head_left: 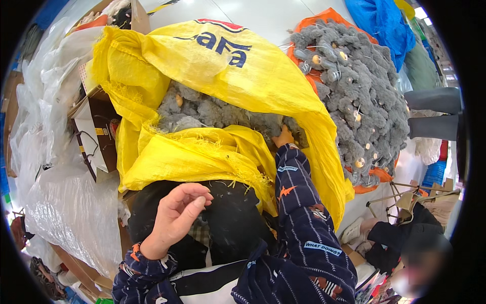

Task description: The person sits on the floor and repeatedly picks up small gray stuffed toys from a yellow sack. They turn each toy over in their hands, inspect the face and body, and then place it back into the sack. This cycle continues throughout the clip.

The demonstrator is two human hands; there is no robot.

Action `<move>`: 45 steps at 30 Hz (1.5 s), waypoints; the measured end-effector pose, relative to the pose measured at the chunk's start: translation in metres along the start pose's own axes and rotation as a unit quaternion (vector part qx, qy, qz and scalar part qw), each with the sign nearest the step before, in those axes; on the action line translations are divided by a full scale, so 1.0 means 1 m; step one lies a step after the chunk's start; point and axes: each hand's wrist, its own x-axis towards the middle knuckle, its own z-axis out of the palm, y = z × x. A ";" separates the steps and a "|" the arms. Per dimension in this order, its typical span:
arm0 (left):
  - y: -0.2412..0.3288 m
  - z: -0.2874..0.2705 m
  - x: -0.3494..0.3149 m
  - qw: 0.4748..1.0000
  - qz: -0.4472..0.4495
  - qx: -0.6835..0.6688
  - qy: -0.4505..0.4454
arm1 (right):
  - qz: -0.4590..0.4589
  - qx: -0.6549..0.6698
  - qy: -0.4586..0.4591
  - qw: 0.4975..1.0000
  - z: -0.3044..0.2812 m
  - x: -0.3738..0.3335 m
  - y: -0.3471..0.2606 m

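A large yellow woven sack (202,157) lies open in front of my knees, its mouth frayed. Inside are grey fluffy plush pieces (190,114), some with small tan parts. My right hand (284,138) reaches into the sack's right side, fingers closed around grey plush and partly sunk in it. Above my lap hovers my left hand (178,217), loosely curved, thumb apart from the fingers, with nothing visible in it. It is nearest to the sack's lower edge and touches nothing.
To the right, an orange sack (324,15) overflows with a heap of similar grey plush (354,101). Clear plastic sheeting (71,213) and an open carton (96,131) stand left. Another person's legs (433,114) and a folding frame (390,200) are at right.
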 end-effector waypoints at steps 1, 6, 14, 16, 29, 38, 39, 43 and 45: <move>0.001 -0.001 0.000 1.000 -0.005 -0.003 -0.003 | 0.020 0.003 -0.009 1.000 0.000 -0.006 0.000; 0.003 0.001 -0.002 0.999 -0.020 -0.015 -0.024 | -0.010 0.031 -0.064 0.997 0.031 -0.008 0.024; -0.005 0.009 -0.001 0.999 0.004 0.023 -0.035 | -0.099 0.300 0.002 0.949 0.003 -0.042 0.035; -0.009 0.008 -0.004 0.999 0.021 0.028 -0.020 | -0.011 0.516 -0.073 0.853 -0.044 -0.090 0.003; -0.007 0.021 -0.025 0.969 0.165 -0.117 -0.144 | -0.299 0.600 -0.255 0.697 -0.136 -0.304 -0.095; -0.037 0.017 -0.090 0.860 0.311 0.345 0.211 | -0.470 0.509 0.004 0.721 -0.098 -0.379 -0.118; -0.042 0.019 -0.093 0.833 0.322 0.392 0.221 | -0.513 0.476 0.072 0.711 -0.093 -0.383 -0.120; -0.034 0.020 -0.110 0.801 0.255 0.494 0.223 | -0.463 0.508 0.144 0.712 -0.085 -0.386 -0.120; -0.021 0.019 -0.126 0.872 0.203 0.409 0.175 | -0.414 0.570 0.070 0.706 -0.094 -0.382 -0.117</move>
